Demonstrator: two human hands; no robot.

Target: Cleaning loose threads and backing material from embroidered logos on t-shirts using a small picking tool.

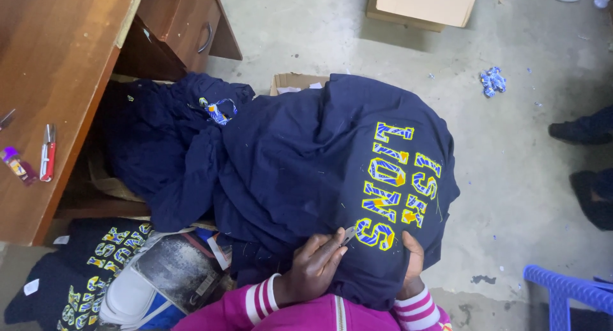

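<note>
A dark navy cloth garment with yellow-and-blue appliquéd letters (332, 171) is draped over the person's lap, the lettering turned upward so it can be worked on. The left hand (314, 267) is pinched around a small metal thread snipper (348, 234), whose tip is set at the edge of the lowest letter. The right hand (414, 261) is pressed flat on the fabric just beside it, its grip spread, apparently to keep the cloth taut. A brown wooden worktop (57, 69) with a red pocket tool (48, 152) is seen at the left.

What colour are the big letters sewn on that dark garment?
The letters on the navy garment are blue-patterned with yellow outlines, seen in the head view.
</note>
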